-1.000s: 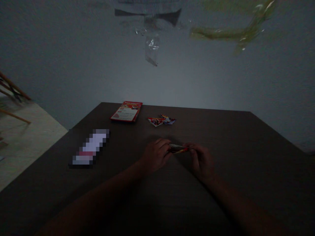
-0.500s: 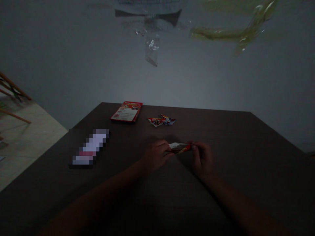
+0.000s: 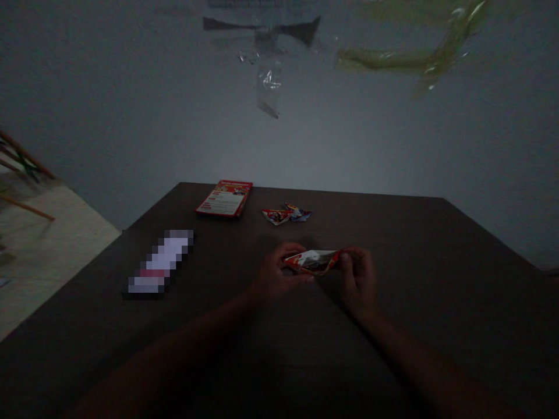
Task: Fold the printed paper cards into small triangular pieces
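Between my hands is a folded paper [image 3: 312,259], printed red with pale parts, its two layers spread apart into a pointed pocket. My right hand [image 3: 358,276] pinches its right end between thumb and fingers. Around the left end curls my left hand [image 3: 279,272], fingers behind the paper and thumb stretched along below it. Beyond the hands lie two small folded paper pieces, a red and white one [image 3: 276,216] and a bluish one [image 3: 300,215], touching each other. A stack of printed leaflets [image 3: 225,199] with red borders sits at the far left of the table.
The dark wooden table [image 3: 393,233] stands against a pale wall [image 3: 371,139] with tape stuck on it. A phone-shaped pixelated object [image 3: 161,262] lies on the left of the table. Wooden bars [image 3: 26,152] show above the tiled floor [image 3: 52,233] at left.
My left hand has loosened its pinch and opened around the paper's left end, uncovering its red tip. The paper's pocket is spread wider. My right hand keeps its pinch.
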A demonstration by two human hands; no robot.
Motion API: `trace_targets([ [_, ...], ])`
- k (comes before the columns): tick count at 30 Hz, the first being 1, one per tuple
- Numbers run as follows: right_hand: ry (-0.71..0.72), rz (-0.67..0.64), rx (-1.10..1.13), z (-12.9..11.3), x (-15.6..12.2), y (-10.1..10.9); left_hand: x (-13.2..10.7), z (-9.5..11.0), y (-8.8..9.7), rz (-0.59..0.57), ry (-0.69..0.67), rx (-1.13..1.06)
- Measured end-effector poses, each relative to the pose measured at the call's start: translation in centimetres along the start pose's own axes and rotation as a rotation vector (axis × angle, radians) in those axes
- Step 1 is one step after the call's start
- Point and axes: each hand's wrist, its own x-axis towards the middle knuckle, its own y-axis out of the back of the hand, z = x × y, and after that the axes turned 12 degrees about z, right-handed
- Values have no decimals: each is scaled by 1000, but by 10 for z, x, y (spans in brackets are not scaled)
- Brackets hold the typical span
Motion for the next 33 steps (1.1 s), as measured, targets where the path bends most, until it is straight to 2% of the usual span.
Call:
trace_targets([
  [5, -53, 3, 53, 1, 0, -1, 0, -5, 2, 30, -18, 75],
  [11, -122, 25, 117, -4, 1, -2, 3, -3, -1, 94, 70, 60],
  [18, -196, 38, 124, -6, 2, -4, 7, -2, -2, 135, 142, -61],
  [20, -235, -4, 164, -6, 3, -3, 7, -2, -2, 134, 161, -123],
  [23, -305, -167, 230, -8, 4, -3, 6, -1, -2, 134, 166, -164],
  [27, -394, -388, 136, -14, 3, -4, 4, 1, -3, 116, 137, -157],
  [30, -410, -440, 66, -17, 3, -4, 1, 3, -4, 111, 119, -159],
  [33, -357, -428, 68, -17, 4, -5, -1, 5, -4, 92, 116, -126],
])
